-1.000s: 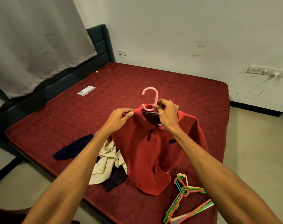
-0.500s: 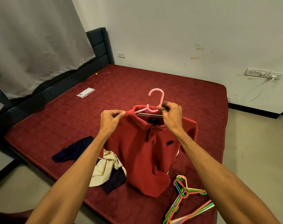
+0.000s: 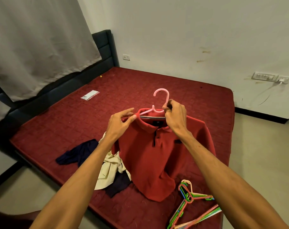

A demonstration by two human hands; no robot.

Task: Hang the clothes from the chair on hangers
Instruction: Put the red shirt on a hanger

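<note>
1. Far left: a grey curtain [image 3: 33, 47] hangs in front of a dark headboard [image 3: 105, 45].
2. The bed [image 3: 61, 129] has a dark red cover. A small clear packet [image 3: 89, 95] lies on it near the headboard side.
3. Near the bed's front edge lie a navy garment [image 3: 76, 152] and a cream garment [image 3: 110, 171]. The two touch. The cream garment partly covers a further dark piece.
4. Left hand [image 3: 120, 123]: it is raised above the bed. Its thumb and forefinger pinch the shirt [image 3: 157, 154] at the collar's left end, where the hanger's left arm comes out. The other fingers [image 3: 129, 111] are extended.
5. Shirt: a red polo, held upright in the centre over the bed, front toward the camera. Its hem rests on the bed, touching the cream garment.
6. Hanger [image 3: 162, 95]: it is pink and sits inside the collar. The hook stands clear above the collar, and the left arm shows along the neckline.
7. Right hand [image 3: 175, 114]: its fingers [image 3: 167, 107] are curled tight round the hanger neck, just below the hook and at the collar's right side.
8. Right of the hem: spare hangers [image 3: 190, 200] in green, red, blue and pink lie in a pile on the bed corner.
9. Far right: a socket panel [image 3: 262, 76] with a plugged charger [image 3: 283, 79] is on the wall.
</note>
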